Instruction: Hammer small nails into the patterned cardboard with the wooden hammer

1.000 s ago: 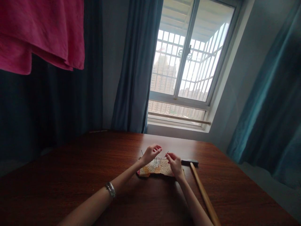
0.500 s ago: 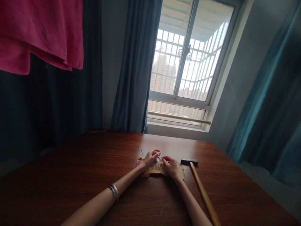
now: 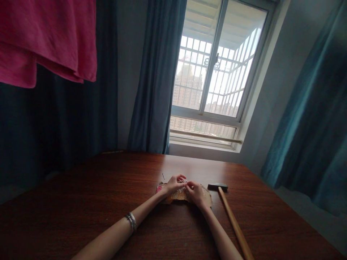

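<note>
A flat, ragged-edged piece with a speckled yellow pattern (image 3: 179, 195) lies on the table under both hands. Thin upright metal pins, like nails, stand along its middle, partly covered by my fingers. My left hand (image 3: 172, 185) reaches over its left part, fingers curled with the thumb stretched towards the pins; what they hold, if anything, is too small to make out. From the right, my right hand (image 3: 195, 193) has its thumb and forefinger pinched together among the pins, close to the left thumb. What sits in that pinch is hidden.
A hammer (image 3: 235, 220) with a wooden handle lies to the right, its dark head beside the piece. One loose nail (image 3: 163, 176) is behind my left hand on the brown table (image 3: 81, 202). Beyond stand a window (image 3: 214, 72) and a blue curtain (image 3: 157, 79); pink cloth (image 3: 48, 39) hangs upper left.
My right fingertips have moved slightly down and left, nearer my left thumb. The left fingers have opened a little from their closer pinch. The hammer and the loose nail stay put.
</note>
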Action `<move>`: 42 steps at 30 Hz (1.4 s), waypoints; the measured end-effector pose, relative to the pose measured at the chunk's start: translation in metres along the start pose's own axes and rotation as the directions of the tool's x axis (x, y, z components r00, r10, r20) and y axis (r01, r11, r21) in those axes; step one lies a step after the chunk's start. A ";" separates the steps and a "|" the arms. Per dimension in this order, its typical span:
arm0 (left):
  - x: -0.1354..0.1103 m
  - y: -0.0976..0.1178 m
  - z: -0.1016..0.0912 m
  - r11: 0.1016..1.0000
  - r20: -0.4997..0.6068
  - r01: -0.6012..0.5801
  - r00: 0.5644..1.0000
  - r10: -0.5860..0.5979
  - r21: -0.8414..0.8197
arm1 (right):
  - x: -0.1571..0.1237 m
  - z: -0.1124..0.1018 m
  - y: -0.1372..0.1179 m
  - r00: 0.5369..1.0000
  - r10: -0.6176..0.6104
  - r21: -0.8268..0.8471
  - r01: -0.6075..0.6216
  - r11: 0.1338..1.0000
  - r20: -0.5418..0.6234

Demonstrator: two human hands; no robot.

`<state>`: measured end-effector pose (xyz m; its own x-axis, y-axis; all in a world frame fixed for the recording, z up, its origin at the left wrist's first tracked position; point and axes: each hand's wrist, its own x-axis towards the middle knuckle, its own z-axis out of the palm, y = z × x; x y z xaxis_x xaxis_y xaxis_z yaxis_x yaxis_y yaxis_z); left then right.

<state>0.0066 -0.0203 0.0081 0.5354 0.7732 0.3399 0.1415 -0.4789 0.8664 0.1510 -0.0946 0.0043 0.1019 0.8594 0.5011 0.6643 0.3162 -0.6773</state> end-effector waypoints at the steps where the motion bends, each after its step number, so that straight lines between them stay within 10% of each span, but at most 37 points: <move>1: 0.001 0.000 0.000 1.000 0.012 -0.010 1.000 0.010 0.027 | 0.000 0.000 0.000 1.000 -0.001 -0.012 0.001 1.000 -0.002; 17: 0.006 -0.002 0.006 0.990 -0.016 0.002 1.000 0.000 0.138 | -0.002 -0.007 -0.011 0.999 0.035 -0.116 -0.031 0.993 0.032; 23: 0.004 -0.002 0.008 0.995 -0.016 0.041 0.999 -0.039 0.092 | -0.002 -0.068 -0.010 0.997 0.067 -0.167 -0.062 0.984 0.025; 29: 0.002 -0.002 0.008 0.998 -0.024 0.020 1.000 -0.019 0.054 | -0.073 -0.134 0.006 0.941 0.188 -0.596 -0.326 0.734 -0.283; 35: 0.003 -0.006 0.008 0.999 -0.011 0.021 1.000 -0.021 0.046 | -0.150 -0.125 0.012 0.890 0.281 -0.777 -0.451 0.440 -0.359; 39: 0.002 -0.005 0.008 0.998 -0.017 0.042 0.999 -0.042 0.037 | -0.157 -0.122 0.003 0.896 0.260 -0.782 -0.442 0.438 -0.361; 42: 0.002 -0.004 0.008 0.998 -0.012 0.048 0.999 -0.047 0.028 | -0.154 -0.133 -0.003 0.909 0.251 -0.671 -0.416 0.614 -0.334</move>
<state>0.0134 -0.0205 0.0026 0.5184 0.7998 0.3027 0.1898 -0.4527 0.8712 0.2321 -0.2812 0.0011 0.5061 0.7261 0.4654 0.8624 -0.4327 -0.2627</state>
